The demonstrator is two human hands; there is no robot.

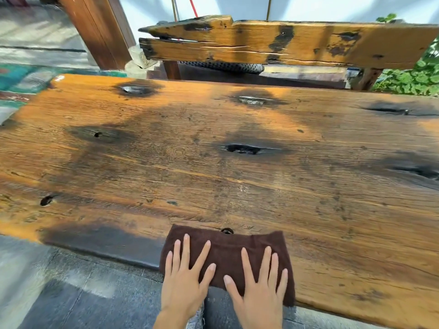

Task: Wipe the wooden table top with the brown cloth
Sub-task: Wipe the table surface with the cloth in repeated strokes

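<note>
Both hands lie flat on the one cloth (228, 249), fingers (186, 243) straight and spread, gripping nothing. The left hand (187, 271) covers its left half and the right hand (259, 283) its right half, with a strip of cloth bare between them. Spread palms like this probably press the cloth down evenly, so it can be pushed as one wide pad. The cloth sits under the two hands at the near edge of the one tabletop (213, 176). Nearly all the wood lies ahead of the fingers and out to both sides, so the wiping seems barely begun. One bench (297, 41) stands beyond the far edge.
</note>
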